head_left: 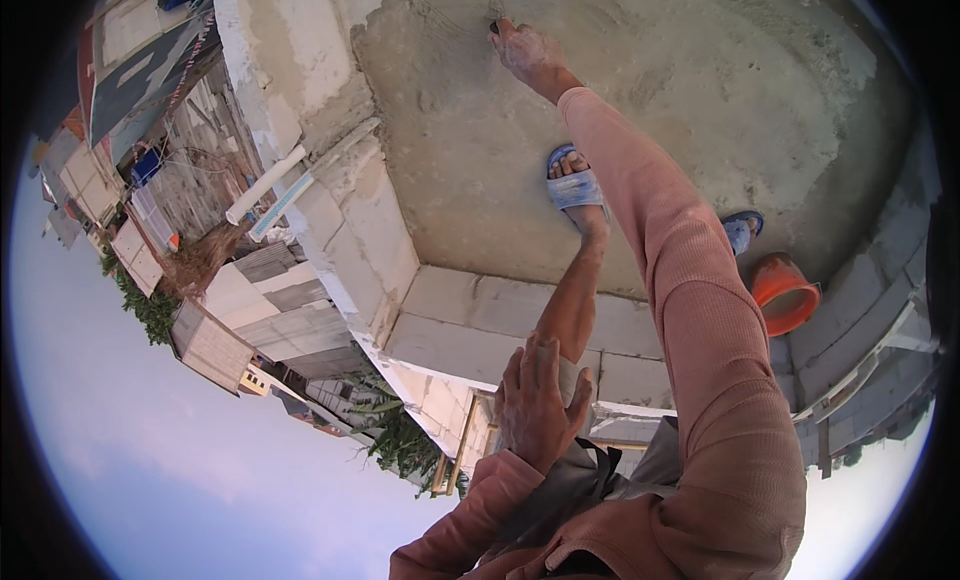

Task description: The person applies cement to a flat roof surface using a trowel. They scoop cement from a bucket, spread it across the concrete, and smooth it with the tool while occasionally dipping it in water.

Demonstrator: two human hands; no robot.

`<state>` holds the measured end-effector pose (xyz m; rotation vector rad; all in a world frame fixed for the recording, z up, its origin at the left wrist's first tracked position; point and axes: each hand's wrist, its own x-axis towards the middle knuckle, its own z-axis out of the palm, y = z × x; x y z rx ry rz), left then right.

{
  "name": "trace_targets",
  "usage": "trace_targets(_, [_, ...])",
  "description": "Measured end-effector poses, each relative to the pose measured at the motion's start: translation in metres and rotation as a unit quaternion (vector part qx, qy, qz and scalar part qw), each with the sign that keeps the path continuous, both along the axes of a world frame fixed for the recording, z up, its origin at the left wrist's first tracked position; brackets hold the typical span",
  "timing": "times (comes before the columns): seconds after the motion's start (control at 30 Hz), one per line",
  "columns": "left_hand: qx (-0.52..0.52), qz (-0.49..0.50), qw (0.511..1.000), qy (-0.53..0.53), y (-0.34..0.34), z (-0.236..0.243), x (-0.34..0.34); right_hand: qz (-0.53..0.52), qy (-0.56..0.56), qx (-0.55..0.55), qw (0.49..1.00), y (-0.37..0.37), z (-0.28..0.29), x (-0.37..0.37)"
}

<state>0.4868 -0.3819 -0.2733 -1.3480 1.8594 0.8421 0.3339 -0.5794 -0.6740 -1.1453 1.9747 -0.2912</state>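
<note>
At the lower middle of the frame, the left hand [540, 410] lies over a bent knee, well apart from the outstretched right hand [530, 55].
The left hand holds nothing that can be seen, and its thumb is spread from the fingers; beyond it runs a low wall of pale blocks [480, 310]. At the right, an orange bucket [776, 268] stands near one blue sandal [741, 232], while another blue sandal [574, 188] is on a foot at the centre. At the upper middle, the right hand is closed on a small dark object [494, 27], too covered to name, at the wet grey floor [690, 90]. Farther, at the left, are two pipes [265, 185] on the wall edge, then roofs [215, 350].
</note>
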Motion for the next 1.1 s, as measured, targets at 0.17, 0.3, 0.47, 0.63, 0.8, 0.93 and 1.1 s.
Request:
trace_targets(0.17, [-0.002,0.008,1.0,0.017,-0.003,0.002,0.009,-0.165,-0.028,0.004,0.986,-0.031,-0.011,-0.055])
trace_targets(0.3, [0.008,0.023,1.0,0.017,-0.002,0.001,0.01,-0.349,0.045,-0.003,0.936,0.023,-0.021,-0.091])
trace_targets(0.47, [-0.003,0.008,1.0,-0.001,-0.007,0.006,0.015,-0.465,0.018,-0.015,0.885,0.01,-0.009,-0.078])
trace_targets(0.63, [0.011,0.017,1.0,0.021,-0.004,-0.001,0.013,-0.24,0.059,-0.075,0.966,-0.033,-0.061,-0.062])
trace_targets(0.8, [0.002,0.013,1.0,-0.008,-0.006,0.006,0.014,0.135,-0.037,0.04,0.989,-0.038,0.002,0.012])
trace_targets(0.93, [-0.014,-0.002,1.0,0.007,0.006,0.003,0.009,0.262,0.034,0.022,0.964,0.023,0.002,0.066])
trace_targets(1.1, [-0.028,-0.032,0.999,-0.005,0.018,0.002,-0.001,0.337,-0.005,-0.012,0.941,0.08,0.014,0.106])
